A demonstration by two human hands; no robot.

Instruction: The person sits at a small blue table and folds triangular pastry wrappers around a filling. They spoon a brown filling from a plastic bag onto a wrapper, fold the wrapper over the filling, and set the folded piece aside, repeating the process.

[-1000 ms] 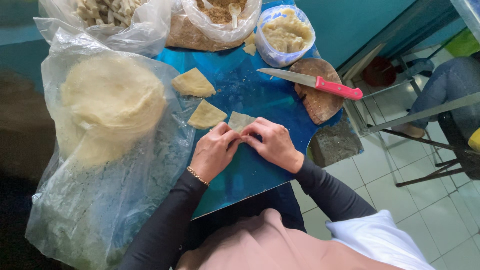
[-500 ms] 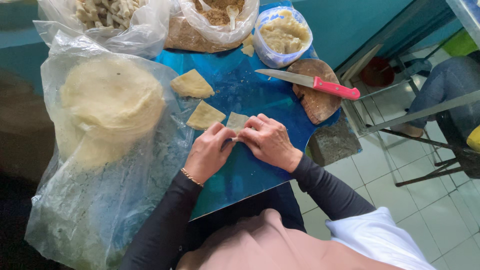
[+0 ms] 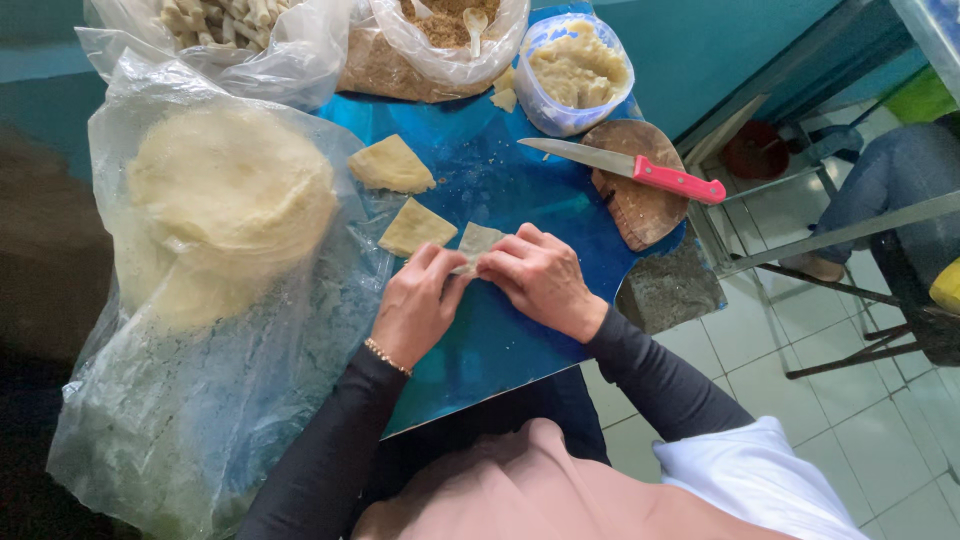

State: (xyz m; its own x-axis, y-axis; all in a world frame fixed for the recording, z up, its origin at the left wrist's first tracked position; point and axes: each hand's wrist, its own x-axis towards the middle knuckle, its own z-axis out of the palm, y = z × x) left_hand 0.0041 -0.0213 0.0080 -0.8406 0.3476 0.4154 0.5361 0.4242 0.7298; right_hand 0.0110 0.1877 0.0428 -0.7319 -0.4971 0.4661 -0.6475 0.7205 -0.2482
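1. The step in hand looks like folding: the left hand [image 3: 415, 305] and the right hand [image 3: 540, 280] are close together on the blue table [image 3: 500, 340], fingertips pinching the near edge of a small pale pastry wrapper [image 3: 478, 240].
2. Both hands are clamped on that wrapper from either side, the left thumb and forefinger at its lower left corner and the right fingers curled over its right side. Whether filling already sits inside cannot be told, as the fingers cover it.
3. The next move, by my judgement, calls for a light, even pull so the thin sheet creases without tearing, with the corners kept in line.
4. The wrapper looks thin, soft and cream-coloured, with its far corner poking out beyond the fingers and lying flat on the table.
5. Just beside it on the left lies one folded triangle [image 3: 416, 227], and another triangle [image 3: 391, 165] lies further up.
6. A stack of round wrappers [image 3: 230, 200] rests in a clear plastic bag at the left.
7. A tub of pale filling [image 3: 577, 72] stands at the far edge, and a red-handled knife [image 3: 630, 170] rests on a round wooden board [image 3: 640, 200].
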